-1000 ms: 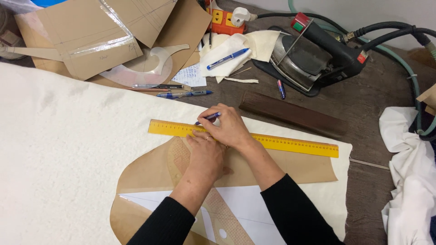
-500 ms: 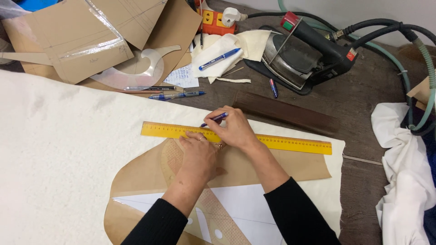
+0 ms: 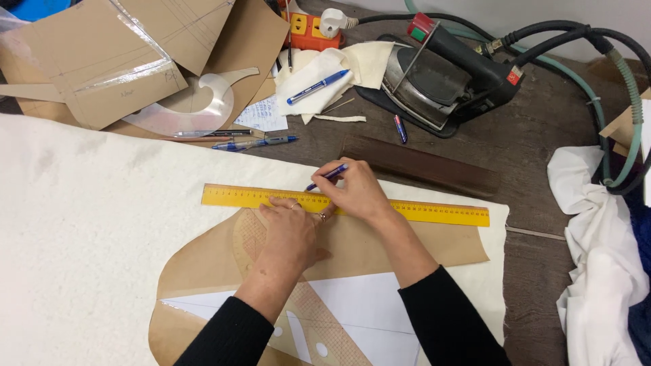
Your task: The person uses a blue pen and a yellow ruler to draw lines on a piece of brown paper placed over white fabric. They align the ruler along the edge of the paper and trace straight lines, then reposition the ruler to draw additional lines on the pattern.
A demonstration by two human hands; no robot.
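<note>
Two hands work at one long yellow plastic ruler (image 3: 346, 205), which lies flat across the cream fabric sheet (image 3: 102, 237) and along the upper edge of the brown paper pattern piece (image 3: 407, 244). Your left hand (image 3: 290, 234) presses down on the ruler near its middle, fingers spread flat and grasping nothing, pinning both ruler and pattern. Your right hand (image 3: 356, 193) is closed around a blue ballpoint pen (image 3: 327, 176), with the tip set at the ruler's far edge, just above your left hand.

By the look of it, the marking is mid-way: the pen tip sits near the ruler's middle, so the stretch towards the ruler's right end seems yet to be drawn. Whether a line already runs along the ruler's left part I cannot tell; no ink shows clearly on the fabric there.

Beyond the ruler, on the dark wooden surface (image 3: 542, 135), rest a steam iron (image 3: 434, 85) with hoses, further pens (image 3: 254, 142), a clear curved template (image 3: 183, 112) and brown cardboard pieces (image 3: 122, 61). White cloth (image 3: 597, 251) is bunched past the ruler's right end.
</note>
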